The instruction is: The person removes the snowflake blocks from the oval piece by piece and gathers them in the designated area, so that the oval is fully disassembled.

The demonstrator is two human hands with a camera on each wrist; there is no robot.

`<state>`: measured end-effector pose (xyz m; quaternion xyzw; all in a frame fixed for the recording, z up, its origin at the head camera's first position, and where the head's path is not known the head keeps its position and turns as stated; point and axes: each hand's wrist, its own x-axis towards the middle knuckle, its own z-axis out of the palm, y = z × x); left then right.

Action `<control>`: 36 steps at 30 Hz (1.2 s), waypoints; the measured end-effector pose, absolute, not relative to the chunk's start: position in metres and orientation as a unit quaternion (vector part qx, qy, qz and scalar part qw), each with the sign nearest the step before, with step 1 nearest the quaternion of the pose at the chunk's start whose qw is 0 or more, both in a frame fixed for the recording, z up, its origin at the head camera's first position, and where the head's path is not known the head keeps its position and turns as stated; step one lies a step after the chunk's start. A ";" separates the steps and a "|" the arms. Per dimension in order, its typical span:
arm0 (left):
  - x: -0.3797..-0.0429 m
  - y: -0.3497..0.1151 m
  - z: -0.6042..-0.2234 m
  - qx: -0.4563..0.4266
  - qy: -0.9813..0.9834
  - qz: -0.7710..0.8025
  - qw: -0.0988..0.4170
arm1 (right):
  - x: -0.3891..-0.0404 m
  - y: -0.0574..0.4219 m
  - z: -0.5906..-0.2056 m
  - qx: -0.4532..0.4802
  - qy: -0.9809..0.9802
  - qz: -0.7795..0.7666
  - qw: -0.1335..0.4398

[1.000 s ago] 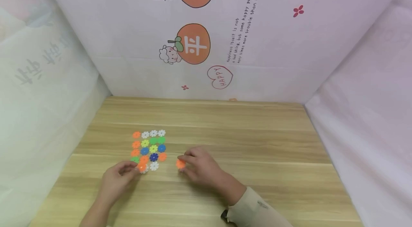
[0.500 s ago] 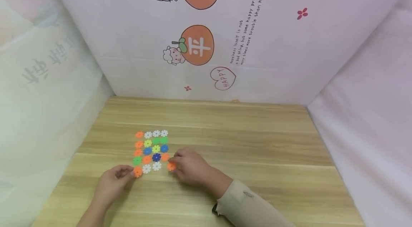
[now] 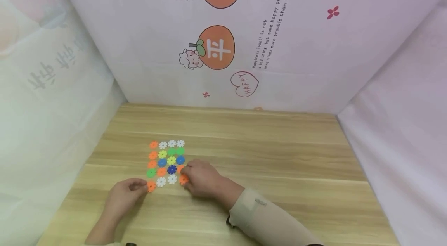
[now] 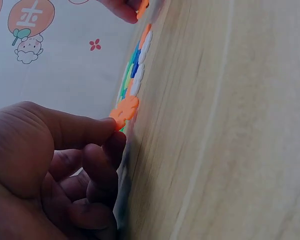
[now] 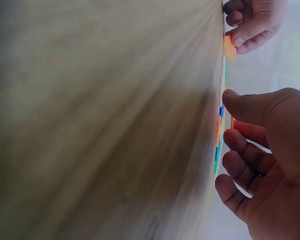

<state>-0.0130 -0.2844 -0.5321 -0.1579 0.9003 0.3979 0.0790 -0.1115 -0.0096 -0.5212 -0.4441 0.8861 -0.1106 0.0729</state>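
Observation:
Flower-shaped plastic discs lie in rows on the wooden table (image 3: 265, 153). Between thumb and forefinger, my left hand (image 3: 122, 197) pinches an orange snowflake disc (image 4: 125, 111) at the near left corner of the rows. My right hand (image 3: 202, 178) pinches another orange snowflake disc (image 3: 183, 179) at the near right corner; its fingers partly cover the orange disc just behind. Between the two held discs lie two white discs (image 3: 161, 182). Farther back are a dark blue disc (image 3: 172, 169), a yellow disc (image 3: 162, 154) and a green disc (image 3: 151, 173).
A white printed cloth (image 3: 290, 52) stands upright behind the table. More white cloth hangs along the left side (image 3: 66, 122) and the right side (image 3: 394, 129). Wooden tabletop stretches to the right of the rows.
My left hand has carried its orange disc from over a white disc to the near left corner. My right hand has moved left with its orange disc, up to the end of the near row.

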 end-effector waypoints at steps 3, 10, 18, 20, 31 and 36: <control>-0.013 -0.284 -0.532 -0.159 0.903 0.393 0.077 | -0.112 -0.015 -0.521 -0.428 0.893 -0.105 0.089; -0.015 -0.286 -0.534 -0.156 0.902 0.395 0.076 | -0.113 -0.024 -0.524 -0.409 0.900 -0.111 0.104; -0.020 -0.286 -0.530 -0.158 0.902 0.394 0.085 | -0.113 -0.018 -0.524 -0.396 0.903 -0.126 0.105; -0.021 -0.286 -0.530 -0.160 0.901 0.393 0.087 | -0.113 -0.010 -0.522 -0.390 0.904 -0.144 0.098; -0.022 -0.284 -0.528 -0.151 0.910 0.382 0.057 | -0.113 0.071 -0.500 -0.351 0.899 -0.260 0.019; -0.027 -0.272 -0.524 -0.128 0.918 0.375 -0.002 | -0.102 0.111 -0.492 -0.301 0.905 -0.299 -0.017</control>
